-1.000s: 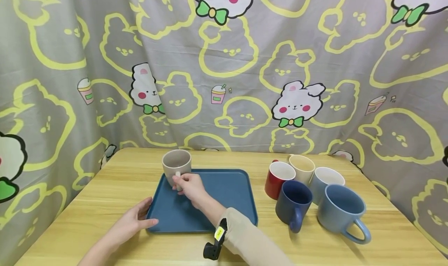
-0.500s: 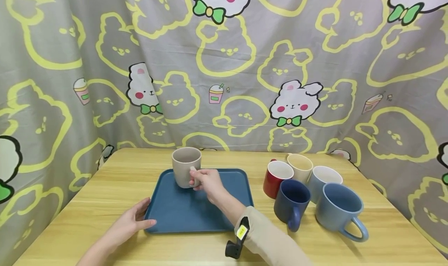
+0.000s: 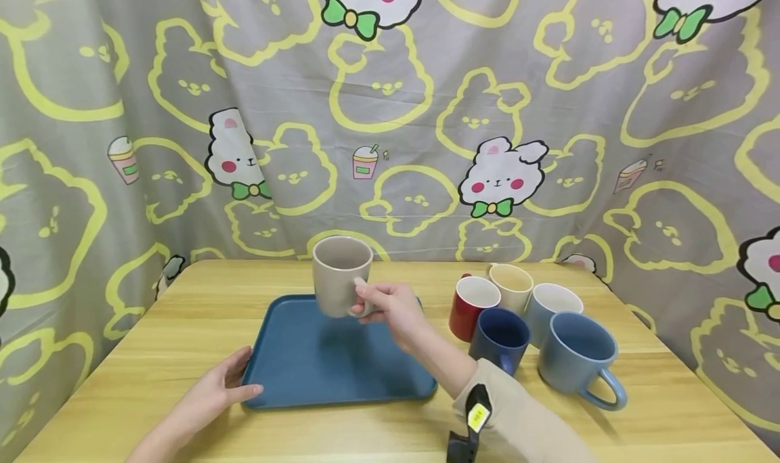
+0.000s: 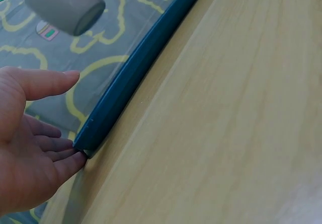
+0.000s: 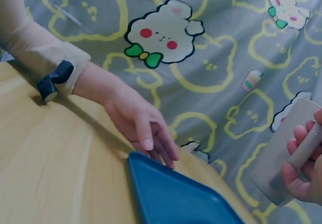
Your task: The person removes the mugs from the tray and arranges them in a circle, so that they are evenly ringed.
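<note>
A beige-grey mug (image 3: pixel 341 283) hangs upright above the far part of the blue tray (image 3: pixel 292 375). My right hand (image 3: pixel 396 314) grips it by the handle, fingers curled round it, as the right wrist view also shows. At the tray's near left corner, my left hand (image 3: pixel 213 388) touches the edge with relaxed fingers. In the left wrist view its fingertips (image 4: pixel 75 158) meet the tray corner while the thumb stands apart above. The mug's bottom (image 4: pixel 90 20) shows there, off the tray surface.
Several mugs stand close together on the right of the wooden table (image 3: pixel 152 314): red (image 3: pixel 466 317), cream (image 3: pixel 514 294), dark blue (image 3: pixel 496 351), pale blue (image 3: pixel 542 314) and a wide blue one (image 3: pixel 567 368). A patterned curtain (image 3: pixel 402 131) hangs behind.
My right hand has lifted the beige-grey mug off the tray's far left area and carried it right. The left hand stays at the tray corner.
</note>
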`<state>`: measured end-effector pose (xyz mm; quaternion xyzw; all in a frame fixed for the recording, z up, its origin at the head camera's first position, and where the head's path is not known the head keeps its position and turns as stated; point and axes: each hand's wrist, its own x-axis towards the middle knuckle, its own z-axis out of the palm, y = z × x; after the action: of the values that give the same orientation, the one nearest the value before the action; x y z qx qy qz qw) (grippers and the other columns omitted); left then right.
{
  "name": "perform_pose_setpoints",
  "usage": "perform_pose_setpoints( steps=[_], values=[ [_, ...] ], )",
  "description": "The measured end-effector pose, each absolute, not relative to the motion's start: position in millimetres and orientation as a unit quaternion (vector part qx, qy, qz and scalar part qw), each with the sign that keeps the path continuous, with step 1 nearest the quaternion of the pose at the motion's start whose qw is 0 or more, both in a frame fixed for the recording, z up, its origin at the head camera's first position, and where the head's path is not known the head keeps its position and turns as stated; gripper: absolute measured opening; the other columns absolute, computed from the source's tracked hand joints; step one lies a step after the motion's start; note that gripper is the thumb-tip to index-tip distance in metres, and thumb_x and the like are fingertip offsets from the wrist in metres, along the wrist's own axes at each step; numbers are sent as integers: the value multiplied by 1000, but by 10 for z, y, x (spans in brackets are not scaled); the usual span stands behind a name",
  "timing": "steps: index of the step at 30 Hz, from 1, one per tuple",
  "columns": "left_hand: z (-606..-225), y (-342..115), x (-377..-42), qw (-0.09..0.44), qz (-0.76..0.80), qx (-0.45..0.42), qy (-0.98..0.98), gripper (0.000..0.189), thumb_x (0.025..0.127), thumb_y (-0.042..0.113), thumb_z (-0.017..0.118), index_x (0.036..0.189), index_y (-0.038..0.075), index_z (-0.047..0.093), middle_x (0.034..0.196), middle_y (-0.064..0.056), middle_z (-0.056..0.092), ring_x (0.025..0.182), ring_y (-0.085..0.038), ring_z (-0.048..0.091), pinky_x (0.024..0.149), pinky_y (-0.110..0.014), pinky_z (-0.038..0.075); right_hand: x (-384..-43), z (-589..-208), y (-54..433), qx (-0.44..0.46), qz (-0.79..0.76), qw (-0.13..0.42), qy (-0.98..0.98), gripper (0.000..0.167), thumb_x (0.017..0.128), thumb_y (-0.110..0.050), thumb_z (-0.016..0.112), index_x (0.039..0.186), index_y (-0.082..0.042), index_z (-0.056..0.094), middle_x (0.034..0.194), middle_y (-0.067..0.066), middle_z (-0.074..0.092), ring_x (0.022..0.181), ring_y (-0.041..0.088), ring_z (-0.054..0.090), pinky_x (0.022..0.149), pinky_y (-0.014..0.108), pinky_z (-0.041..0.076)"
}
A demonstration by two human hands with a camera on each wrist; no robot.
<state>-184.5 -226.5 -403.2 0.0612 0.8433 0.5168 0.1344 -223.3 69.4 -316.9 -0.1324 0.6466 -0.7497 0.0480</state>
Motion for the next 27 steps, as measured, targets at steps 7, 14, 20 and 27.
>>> perform_pose_setpoints(
  steps=[7, 14, 20, 27],
  values=[
    [-4047, -2253, -1836, 141, 510, 56, 847, 88, 86, 26, 66, 140, -17, 11, 143, -38, 15, 129, -50, 24, 101, -53, 32, -2074, -2992, 1116, -163, -745, 55, 644, 20, 91, -7, 54, 83, 5, 67, 65, -1, 64, 69, 11, 63, 69, 31, 54],
    [-4049, -2251, -1849, 146, 504, 51, 850, 88, 87, 27, 65, 140, -16, 11, 143, -38, 15, 130, -50, 23, 101, -54, 32, -1857, -2849, 1629, -228, -759, 51, 608, 29, 94, -5, 49, 77, -14, 70, 72, -1, 67, 72, 10, 64, 72, 30, 54],
    [-4031, -2247, -1846, 146, 503, 51, 850, 88, 87, 27, 65, 140, -16, 11, 143, -38, 15, 129, -50, 23, 101, -54, 32, -1655, -2790, 2126, -263, -744, 24, 614, 31, 97, -3, 43, 86, -10, 71, 79, 0, 68, 77, 11, 64, 74, 30, 54],
    [-4030, -2280, -1867, 146, 498, 52, 853, 88, 87, 27, 64, 141, -16, 10, 143, -38, 14, 129, -50, 22, 101, -54, 32, -1398, -2879, 2687, -303, -756, -15, 580, 39, 96, 10, 30, 93, 1, 68, 88, 9, 68, 83, 18, 65, 78, 33, 53]
  ],
)
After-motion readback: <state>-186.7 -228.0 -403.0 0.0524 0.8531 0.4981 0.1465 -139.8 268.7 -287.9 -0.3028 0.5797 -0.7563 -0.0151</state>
